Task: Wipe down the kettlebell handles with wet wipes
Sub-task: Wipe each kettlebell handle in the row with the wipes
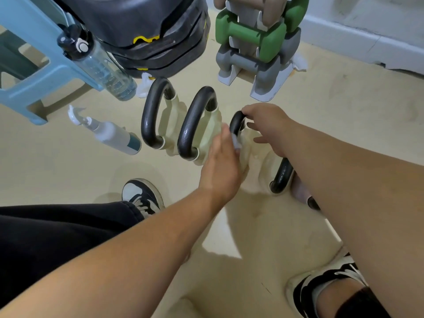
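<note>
1. the left hand (221, 161) is blurred. its fingertips pinch a small white wet wipe (235, 141) and press it against the near side of the third kettlebell's handle (236, 125), where the handle meets the pale body.
2. the right hand (269, 128) comes from the other side. one finger hooks over the top of that same black handle and the rest are spread and loose, so the hand steadies the handle and is not clamped on it.
3. the third kettlebell (261, 159) stands on the floor (344, 111) between the two hands. its body is translucent and pale, and the far end of its handle shows under the right forearm.
4. just left of it stand two more kettlebells in a row, the middle kettlebell (195, 120) beside the left hand and the far kettlebell (151, 115) beyond it. both have glossy black handles.
5. a spray bottle (114, 134) lies on the floor left of the row, and a clear water bottle (103, 65) leans against a blue stool (34, 72).
6. behind the row are a stack of black weights (149, 31) and a rack (270, 88) holding green and grey dumbbells.
7. a crumpled wipe (143, 86) lies near the far kettlebell.
8. the person's two sneakers show near the bottom, the left sneaker (142, 196) and the right sneaker (321, 288).
</note>
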The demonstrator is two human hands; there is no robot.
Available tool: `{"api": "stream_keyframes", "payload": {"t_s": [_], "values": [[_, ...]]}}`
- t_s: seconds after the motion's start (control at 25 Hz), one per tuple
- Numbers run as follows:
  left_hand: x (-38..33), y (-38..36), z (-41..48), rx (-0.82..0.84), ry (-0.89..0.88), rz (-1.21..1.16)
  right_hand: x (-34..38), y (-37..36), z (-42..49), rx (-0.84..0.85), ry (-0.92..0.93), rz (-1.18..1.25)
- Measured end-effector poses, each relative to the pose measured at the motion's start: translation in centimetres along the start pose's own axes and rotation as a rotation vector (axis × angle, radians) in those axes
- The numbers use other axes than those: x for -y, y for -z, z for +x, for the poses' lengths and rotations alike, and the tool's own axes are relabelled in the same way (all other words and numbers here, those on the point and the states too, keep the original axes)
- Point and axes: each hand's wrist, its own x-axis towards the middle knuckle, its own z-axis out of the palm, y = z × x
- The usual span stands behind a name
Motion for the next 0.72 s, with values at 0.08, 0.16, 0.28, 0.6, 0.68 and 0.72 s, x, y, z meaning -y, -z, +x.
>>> {"api": "stream_keyframes", "payload": {"t_s": [0.08, 0.16, 0.28, 0.6, 0.68, 0.72], "values": [[-1.3, 0.3, 4.5, 0.034, -0.073, 0.272, -0.2, 0.4, 0.3, -0.013, 0.004, 0.068], [-2.7, 0.2, 7.7, 0.198, -0.101, 0.524, -0.2, 0.7, 0.4, -0.087, 0.047, 0.093], [-5.1, 0.3, 11.9, 0.443, -0.091, 0.815, -0.4, 1.2, 1.0, -0.218, 0.105, 0.057], [-5.4, 0.0, 11.4, 0.46, -0.251, 0.909, -0.2, 1.5, 1.8, -0.203, 0.047, -0.03], [-2.9, 0.5, 8.9, 0.272, -0.42, 0.709, 0.1, 1.4, 1.7, -0.185, -0.034, 0.103], [-1.7, 0.9, 7.4, 0.203, -0.487, 0.636, 0.4, 1.2, 1.3, -0.163, -0.059, 0.145]]}}
